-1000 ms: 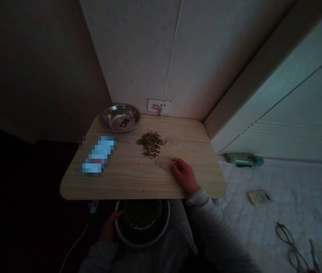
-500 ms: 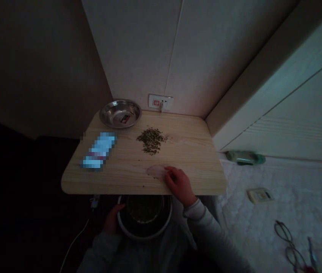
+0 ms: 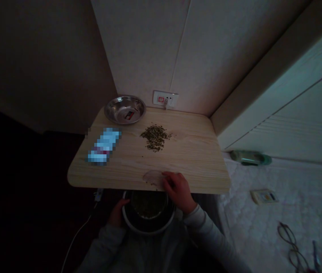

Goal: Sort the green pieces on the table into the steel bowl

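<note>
Right hand (image 3: 178, 189) at lower centre, fingers pinching a pale flat scraper (image 3: 153, 177) on the table (image 3: 200, 159) edge; left hand (image 3: 117, 214) gripping the bowl (image 3: 148, 212) below.

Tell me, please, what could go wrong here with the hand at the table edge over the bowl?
The right hand holds a pale card at the table edge; stray seeds could miss the bowl below. The left hand only steadies the rim, so the bowl might tip. Dim light hides strays.
</note>
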### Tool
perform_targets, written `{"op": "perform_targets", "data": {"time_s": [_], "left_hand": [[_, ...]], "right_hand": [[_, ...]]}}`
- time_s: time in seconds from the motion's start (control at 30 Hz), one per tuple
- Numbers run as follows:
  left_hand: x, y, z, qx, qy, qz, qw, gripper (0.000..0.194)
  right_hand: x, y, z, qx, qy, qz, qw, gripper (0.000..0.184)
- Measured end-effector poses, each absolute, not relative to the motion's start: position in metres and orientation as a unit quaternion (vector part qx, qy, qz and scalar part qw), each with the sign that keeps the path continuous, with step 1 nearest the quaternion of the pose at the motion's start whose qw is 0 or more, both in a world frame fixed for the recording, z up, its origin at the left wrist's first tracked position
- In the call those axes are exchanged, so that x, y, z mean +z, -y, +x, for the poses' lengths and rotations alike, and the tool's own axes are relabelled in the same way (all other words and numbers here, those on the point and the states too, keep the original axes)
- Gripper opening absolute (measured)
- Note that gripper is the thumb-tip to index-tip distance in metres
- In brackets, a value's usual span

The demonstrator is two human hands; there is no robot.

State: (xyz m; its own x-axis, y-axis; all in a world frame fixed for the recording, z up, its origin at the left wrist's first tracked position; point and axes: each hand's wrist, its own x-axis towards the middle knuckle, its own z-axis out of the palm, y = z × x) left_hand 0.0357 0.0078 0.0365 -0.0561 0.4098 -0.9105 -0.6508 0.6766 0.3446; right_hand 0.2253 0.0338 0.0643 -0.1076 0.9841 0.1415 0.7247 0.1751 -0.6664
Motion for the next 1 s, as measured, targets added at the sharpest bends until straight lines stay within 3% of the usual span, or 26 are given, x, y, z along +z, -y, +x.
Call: {"op": "perform_targets", "data": {"time_s": [0.37,1.0], "left_hand": [[0.040,-0.007,0.036,0.393,-0.614,-0.088,0.679,0.026],[0.036,-0.007,0.030,0.403,-0.611,-0.113,0.672,0.023]], "right_hand": [[0.059,-0.029,0.240,0.303,0.643,-0.614,0.343,0.026],[0.065,-0.020,0.234,0.275,0.699,-0.584,0.306,0.023]]}}
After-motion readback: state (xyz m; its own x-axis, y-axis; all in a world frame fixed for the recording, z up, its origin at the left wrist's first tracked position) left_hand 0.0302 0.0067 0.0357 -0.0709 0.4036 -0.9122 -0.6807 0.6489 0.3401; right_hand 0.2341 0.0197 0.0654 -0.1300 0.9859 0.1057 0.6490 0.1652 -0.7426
